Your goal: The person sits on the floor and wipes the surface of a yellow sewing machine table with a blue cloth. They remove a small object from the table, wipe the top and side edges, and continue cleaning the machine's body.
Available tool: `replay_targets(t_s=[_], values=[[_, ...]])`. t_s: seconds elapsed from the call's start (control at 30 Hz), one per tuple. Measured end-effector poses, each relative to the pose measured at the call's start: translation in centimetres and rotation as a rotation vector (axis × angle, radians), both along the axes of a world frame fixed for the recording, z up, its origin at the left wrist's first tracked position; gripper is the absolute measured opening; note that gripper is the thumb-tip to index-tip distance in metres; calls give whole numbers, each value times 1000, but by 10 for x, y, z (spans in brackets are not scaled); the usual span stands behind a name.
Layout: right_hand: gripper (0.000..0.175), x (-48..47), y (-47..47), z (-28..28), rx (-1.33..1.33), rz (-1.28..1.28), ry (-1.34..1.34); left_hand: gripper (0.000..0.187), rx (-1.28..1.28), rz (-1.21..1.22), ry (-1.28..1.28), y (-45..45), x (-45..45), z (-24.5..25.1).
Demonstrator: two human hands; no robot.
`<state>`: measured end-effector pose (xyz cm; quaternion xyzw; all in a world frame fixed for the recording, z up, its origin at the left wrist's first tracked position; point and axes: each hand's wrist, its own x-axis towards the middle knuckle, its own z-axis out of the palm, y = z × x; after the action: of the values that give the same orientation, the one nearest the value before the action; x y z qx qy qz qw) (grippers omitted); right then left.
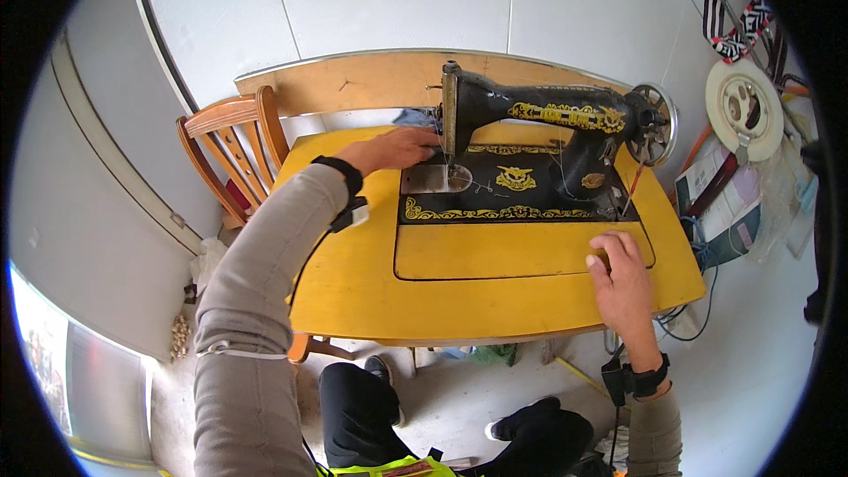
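Note:
A black sewing machine with gold ornament stands on a yellow wooden sewing table. My left hand reaches to the left side of the machine's head, its fingertips partly hidden there, so I cannot tell whether they grip anything. Just behind those fingers lies a bit of dark blue cloth. A metal needle plate sits below the needle. Small thread scissors or a looped thread show on the black bed. Over the table's front right, my right hand is loosely curled, with thumb and fingers apart and nothing visible in it.
Left of the table is a wooden chair. The handwheel is at the machine's right end. A white reel, patterned straps and blue cord are on the right. A wooden board runs behind the table.

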<state>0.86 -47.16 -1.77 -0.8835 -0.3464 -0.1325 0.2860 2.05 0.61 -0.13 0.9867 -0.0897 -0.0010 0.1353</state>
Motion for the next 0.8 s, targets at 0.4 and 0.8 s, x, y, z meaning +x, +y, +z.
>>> replay_targets(t_s=[0.4,0.8], values=[[26,-3,-3,5,-4,6,42,46,-57,5,-110,2,-45,1],[25,-2,0,-4,-25,-2,-40,53,-33,275,139,52,-212,15]])
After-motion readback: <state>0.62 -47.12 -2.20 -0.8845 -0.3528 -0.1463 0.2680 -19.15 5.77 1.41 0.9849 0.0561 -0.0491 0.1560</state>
